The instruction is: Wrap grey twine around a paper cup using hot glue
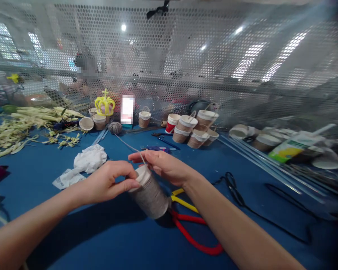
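A paper cup wrapped round with grey yarn (150, 198) is tilted above the blue table, its white rim towards the back. My left hand (115, 180) pinches that rim between thumb and fingers. At the far side of the rim is my right hand (166, 165), fingers stretched out and thumb near them. A strand of grey yarn (126, 143) passes at its fingertips down to the cup. The strand comes from a grey yarn ball (115, 128) farther back. Scissors with red and yellow handles (190, 234) lie under my right forearm, partly hidden.
Several small cups with handles (198, 138) stand at the back, before a perforated metal screen (163, 48). Crumpled white material (90, 159) lies left. Farther left are pale dried strips (17, 127). Clear rods (259, 161) and a black cable (239, 195) lie right.
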`<state>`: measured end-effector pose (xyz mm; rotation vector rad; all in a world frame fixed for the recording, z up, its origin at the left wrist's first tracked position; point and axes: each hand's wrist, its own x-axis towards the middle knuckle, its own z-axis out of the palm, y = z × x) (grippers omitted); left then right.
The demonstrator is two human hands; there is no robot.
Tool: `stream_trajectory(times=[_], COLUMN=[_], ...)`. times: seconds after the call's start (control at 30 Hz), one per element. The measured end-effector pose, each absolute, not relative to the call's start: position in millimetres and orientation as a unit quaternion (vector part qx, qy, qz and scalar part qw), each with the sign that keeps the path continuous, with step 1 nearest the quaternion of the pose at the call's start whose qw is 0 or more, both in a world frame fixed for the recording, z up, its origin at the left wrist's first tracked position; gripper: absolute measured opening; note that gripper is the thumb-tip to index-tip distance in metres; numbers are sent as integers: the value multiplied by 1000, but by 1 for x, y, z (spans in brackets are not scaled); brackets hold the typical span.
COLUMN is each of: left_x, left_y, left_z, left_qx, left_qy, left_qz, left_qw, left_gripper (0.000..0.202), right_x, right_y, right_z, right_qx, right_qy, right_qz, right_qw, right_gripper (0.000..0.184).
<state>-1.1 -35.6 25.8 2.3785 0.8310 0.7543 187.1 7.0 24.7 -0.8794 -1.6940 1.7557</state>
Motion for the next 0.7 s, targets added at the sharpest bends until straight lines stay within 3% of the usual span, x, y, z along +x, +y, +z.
stream_trajectory(times=[0.1,0.23,0.4,0.6,0.7], left_x=[-1,0,0,0,0], left_y=[-35,-32,-26,-27,-30], left_z=[25,24,20,17,19], left_qx=[863,826,780,784,805], left_qy=[316,342,363,364,352], left_qz=[267,270,295,297,276], left_qw=[289,356,415,406,388], left_gripper=[19,24,29,28,27], right_x=[188,188,184,180,181], right_y=[6,-2,-12,-8,-5], right_z=[28,36,43,34,30], right_qx=[-336,-323,-348,-419,-419], right_qy=[-645,-625,-638,-695,-731], right_qz=[633,634,579,457,437], right_qw=[267,321,371,365,315], right_gripper=[29,7,10,26,41])
